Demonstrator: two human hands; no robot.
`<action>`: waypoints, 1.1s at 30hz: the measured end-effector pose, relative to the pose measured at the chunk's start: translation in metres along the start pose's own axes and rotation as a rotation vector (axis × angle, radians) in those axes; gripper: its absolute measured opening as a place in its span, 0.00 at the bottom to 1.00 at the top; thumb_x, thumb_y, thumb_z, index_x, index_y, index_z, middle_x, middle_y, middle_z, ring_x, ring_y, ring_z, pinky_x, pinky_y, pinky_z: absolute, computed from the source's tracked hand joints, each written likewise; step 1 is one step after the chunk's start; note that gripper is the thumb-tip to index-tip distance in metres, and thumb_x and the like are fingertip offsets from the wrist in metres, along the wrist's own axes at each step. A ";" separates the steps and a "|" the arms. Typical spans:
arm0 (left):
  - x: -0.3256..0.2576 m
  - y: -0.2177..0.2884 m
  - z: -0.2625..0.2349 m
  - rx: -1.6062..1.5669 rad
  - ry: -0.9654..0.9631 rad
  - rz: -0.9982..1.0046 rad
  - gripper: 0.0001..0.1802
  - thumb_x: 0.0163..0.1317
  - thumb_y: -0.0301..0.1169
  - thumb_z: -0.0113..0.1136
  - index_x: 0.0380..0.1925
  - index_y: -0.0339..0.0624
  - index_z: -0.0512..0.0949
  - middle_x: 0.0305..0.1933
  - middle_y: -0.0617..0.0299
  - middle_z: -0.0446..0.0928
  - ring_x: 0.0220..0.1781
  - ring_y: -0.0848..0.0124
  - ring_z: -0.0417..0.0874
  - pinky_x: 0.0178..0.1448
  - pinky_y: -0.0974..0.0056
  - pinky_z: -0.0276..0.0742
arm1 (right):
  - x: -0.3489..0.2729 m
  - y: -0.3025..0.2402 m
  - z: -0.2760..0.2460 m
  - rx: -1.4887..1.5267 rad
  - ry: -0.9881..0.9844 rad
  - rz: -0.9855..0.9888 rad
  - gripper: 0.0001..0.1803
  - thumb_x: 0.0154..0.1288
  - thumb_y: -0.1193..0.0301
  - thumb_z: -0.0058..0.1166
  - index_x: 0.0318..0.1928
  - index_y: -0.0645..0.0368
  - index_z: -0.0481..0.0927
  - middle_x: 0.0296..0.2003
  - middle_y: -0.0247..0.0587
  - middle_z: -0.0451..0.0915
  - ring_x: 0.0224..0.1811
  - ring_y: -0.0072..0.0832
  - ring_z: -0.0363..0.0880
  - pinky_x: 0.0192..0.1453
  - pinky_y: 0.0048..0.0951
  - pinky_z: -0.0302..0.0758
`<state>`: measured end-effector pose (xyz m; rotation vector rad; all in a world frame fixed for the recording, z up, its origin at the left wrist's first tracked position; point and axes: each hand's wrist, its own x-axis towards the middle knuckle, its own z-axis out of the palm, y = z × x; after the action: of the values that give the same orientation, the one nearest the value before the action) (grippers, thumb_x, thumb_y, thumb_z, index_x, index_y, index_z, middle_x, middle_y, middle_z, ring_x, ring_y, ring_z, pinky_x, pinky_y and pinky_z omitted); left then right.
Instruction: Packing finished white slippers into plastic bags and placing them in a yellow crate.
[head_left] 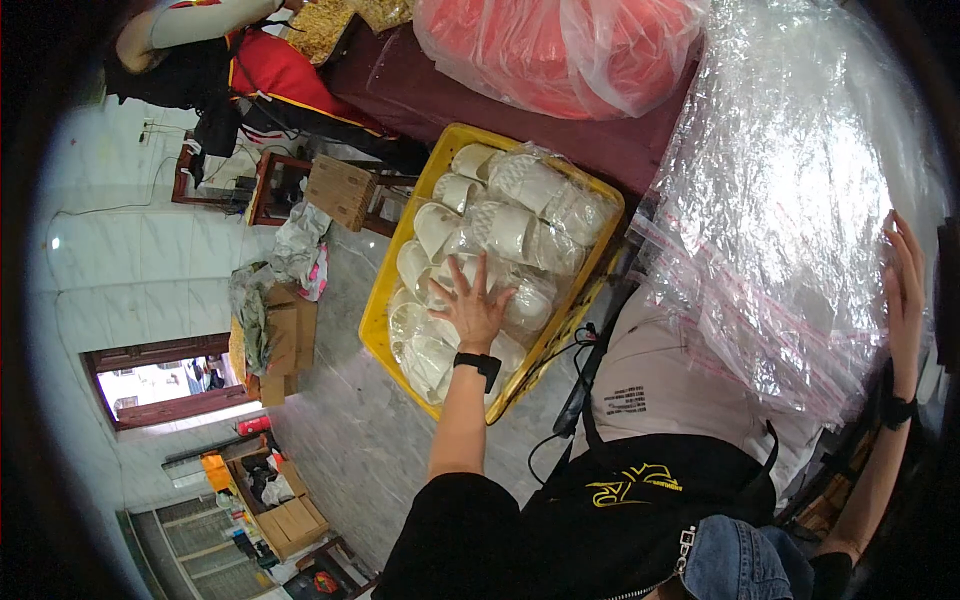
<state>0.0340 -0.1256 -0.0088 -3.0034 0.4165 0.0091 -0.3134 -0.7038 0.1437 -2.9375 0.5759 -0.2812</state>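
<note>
My left hand [470,308] reaches down over a yellow plastic crate [371,320], its fingers spread and resting on or just above the slippers inside. White slippers [508,228] in clear wrappers fill the crate in rows. To the right, a pile of clear plastic bags [790,140] with pinkish seal strips lies partly across my lap. My right hand [905,285] is at the far right edge of this pile, fingers stretched out and lying along the plastic. Neither hand grips anything that I can see.
A big translucent bag of red contents [560,50] sits on a dark red-covered table [400,90]. At the upper left, a person in red and black [285,80] is near the table. Cardboard boxes [290,340] stand by the left wall, and a cable [545,440] hangs beside the crate.
</note>
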 end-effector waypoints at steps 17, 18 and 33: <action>0.008 0.041 0.016 0.131 -0.351 -0.072 0.59 0.54 0.69 0.66 0.81 0.82 0.43 0.87 0.55 0.22 0.81 0.23 0.28 0.66 0.08 0.39 | 0.011 -0.042 -0.009 0.278 0.222 0.022 0.20 0.72 0.80 0.51 0.63 0.59 0.77 0.70 0.44 0.71 0.71 0.41 0.69 0.76 0.40 0.65; 0.007 0.031 0.014 0.087 -0.296 -0.029 0.61 0.52 0.70 0.67 0.81 0.81 0.43 0.87 0.54 0.24 0.81 0.22 0.30 0.66 0.08 0.39 | 0.012 -0.046 -0.014 0.377 0.263 0.045 0.21 0.69 0.82 0.53 0.62 0.60 0.78 0.69 0.45 0.72 0.70 0.43 0.70 0.75 0.41 0.66; -0.036 0.148 -0.261 -0.670 0.508 0.742 0.08 0.61 0.21 0.64 0.40 0.36 0.79 0.42 0.45 0.82 0.45 0.44 0.84 0.47 0.49 0.78 | 0.023 -0.033 -0.031 -0.104 0.131 -0.340 0.24 0.68 0.71 0.59 0.63 0.58 0.77 0.69 0.47 0.71 0.71 0.44 0.68 0.74 0.43 0.66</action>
<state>-0.0433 -0.2853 0.2351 -3.1814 1.8762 -0.6804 -0.2869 -0.6855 0.1833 -3.1261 0.1017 -0.4962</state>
